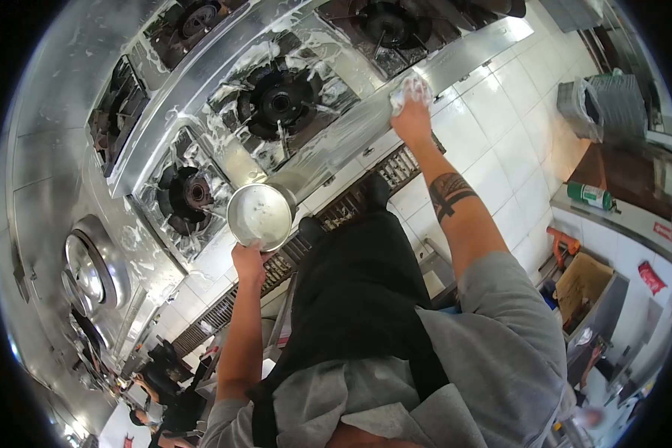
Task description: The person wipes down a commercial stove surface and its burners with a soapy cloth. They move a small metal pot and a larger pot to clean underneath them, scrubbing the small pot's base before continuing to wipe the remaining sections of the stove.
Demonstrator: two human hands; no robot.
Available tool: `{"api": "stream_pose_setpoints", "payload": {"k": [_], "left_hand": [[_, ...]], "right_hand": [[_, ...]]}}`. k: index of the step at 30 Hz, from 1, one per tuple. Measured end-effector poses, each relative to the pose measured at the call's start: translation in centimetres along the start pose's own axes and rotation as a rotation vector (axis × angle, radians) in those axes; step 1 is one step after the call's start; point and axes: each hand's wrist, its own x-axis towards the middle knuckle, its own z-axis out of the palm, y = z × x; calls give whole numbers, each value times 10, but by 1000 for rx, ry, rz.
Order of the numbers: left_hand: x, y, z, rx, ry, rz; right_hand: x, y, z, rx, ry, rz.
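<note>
My left hand [249,263] grips the near rim of a round metal pot [294,198], which holds cloudy, whitish liquid [262,214]. The pot is at the front edge of a steel gas stove [325,149]. Out to the right, my right hand [411,119] presses a white, foam-covered wad [409,91] against the stove's front ledge. Foam hides whether the wad is a sponge or a cloth. White suds streak the stove top around the middle burner [280,103] and the left burner [189,196].
More burners [384,26] line the stove. A floor drain grate [276,269] runs below its front, across white tiles [504,123]. Grey stacked bins [612,104], a green bottle [590,196] and a cardboard box [584,287] stand right. Another person [157,411] is at lower left.
</note>
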Motion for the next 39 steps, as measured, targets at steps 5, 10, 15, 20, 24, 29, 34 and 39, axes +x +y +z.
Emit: {"api": "stream_pose_setpoints", "payload": {"k": [5, 10, 15, 20, 24, 29, 34, 39], "left_hand": [[1, -4, 36, 81, 121, 41], [-4, -3, 57, 197, 203, 1], [-2, -4, 88, 175, 213, 24], [-7, 8, 118, 177, -30, 39], [-8, 18, 159, 63, -154, 65], [-17, 34, 207, 10, -179, 56], [-16, 36, 252, -18, -134, 64], [-28, 20, 279, -31, 141, 102]], "right_hand": [[-19, -4, 1, -139, -117, -325], [35, 60, -35, 115, -90, -239], [74, 34, -57, 582, -44, -7], [11, -115, -136, 794, -634, -528], [-18, -167, -106, 359, -807, -883], [-7, -148, -68, -176, -718, -990], [30, -120, -56, -214, -956, -882], [49, -88, -64, 284, -805, -911]]}}
